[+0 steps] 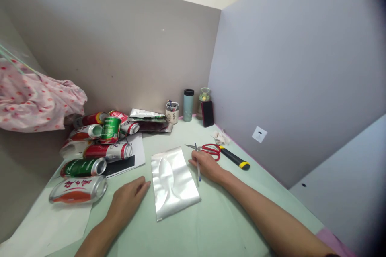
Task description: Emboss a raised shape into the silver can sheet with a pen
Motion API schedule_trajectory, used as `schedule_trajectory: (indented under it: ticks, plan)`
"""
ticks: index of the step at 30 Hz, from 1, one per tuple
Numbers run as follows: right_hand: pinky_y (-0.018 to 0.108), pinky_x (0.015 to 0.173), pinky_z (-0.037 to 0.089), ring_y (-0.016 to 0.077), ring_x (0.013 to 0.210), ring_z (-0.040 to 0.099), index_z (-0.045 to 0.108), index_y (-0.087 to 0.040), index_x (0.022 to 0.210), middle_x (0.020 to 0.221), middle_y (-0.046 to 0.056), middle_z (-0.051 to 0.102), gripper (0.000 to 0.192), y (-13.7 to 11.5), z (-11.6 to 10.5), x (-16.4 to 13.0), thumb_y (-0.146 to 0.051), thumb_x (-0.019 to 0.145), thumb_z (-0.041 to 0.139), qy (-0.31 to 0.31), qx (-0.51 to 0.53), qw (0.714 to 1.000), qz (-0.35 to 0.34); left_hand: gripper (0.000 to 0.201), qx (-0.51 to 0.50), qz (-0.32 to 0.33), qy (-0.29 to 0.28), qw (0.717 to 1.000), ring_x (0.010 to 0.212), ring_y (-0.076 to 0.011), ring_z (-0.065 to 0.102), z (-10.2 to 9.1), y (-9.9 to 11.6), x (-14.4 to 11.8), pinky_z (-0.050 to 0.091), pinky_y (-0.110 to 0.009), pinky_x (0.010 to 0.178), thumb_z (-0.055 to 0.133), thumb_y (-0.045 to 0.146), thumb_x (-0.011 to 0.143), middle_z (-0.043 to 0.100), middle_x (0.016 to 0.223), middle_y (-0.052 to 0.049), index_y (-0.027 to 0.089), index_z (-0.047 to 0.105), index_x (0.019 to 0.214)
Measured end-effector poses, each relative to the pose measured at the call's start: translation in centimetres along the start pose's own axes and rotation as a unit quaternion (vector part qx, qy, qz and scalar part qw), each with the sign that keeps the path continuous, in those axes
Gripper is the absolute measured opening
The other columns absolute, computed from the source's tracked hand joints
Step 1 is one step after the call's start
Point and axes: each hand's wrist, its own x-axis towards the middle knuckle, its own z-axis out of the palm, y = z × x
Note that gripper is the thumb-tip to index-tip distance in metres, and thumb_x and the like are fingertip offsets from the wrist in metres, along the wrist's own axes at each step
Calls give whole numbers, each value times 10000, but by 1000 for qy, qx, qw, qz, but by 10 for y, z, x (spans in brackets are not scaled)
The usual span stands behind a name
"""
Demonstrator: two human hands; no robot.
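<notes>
The foil bag (173, 180) is lying flat mid-desk, seemingly uncut and unmarked; the left hand (128, 198) is resting open beside it, the right hand (206, 166) is gripping a pen (198, 167) at its right edge, scissors (208, 149) lying unused beyond.

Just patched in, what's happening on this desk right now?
A person sits at a pale green desk with a flat silver foil pouch lying between both hands. The left hand rests flat on the desk just left of the pouch, empty. The right hand lies at the pouch's right edge with a pen in its fingers. Red-handled scissors and a yellow-and-black utility knife lie just beyond it. A heap of drink cans sits to the left.
</notes>
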Motion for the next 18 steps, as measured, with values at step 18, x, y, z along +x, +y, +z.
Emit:
schedule_trajectory:
  ticks: [18]
  plan:
    - [250, 623, 281, 161, 667, 456, 511, -200, 773, 698, -21, 522, 188, -2, -2, 0, -141, 884, 651, 1, 77, 997, 24, 359, -14, 1, 1, 1000, 625, -172, 482, -2, 3, -2, 305, -284, 628, 324, 479, 978, 456, 621, 56, 252, 321, 700]
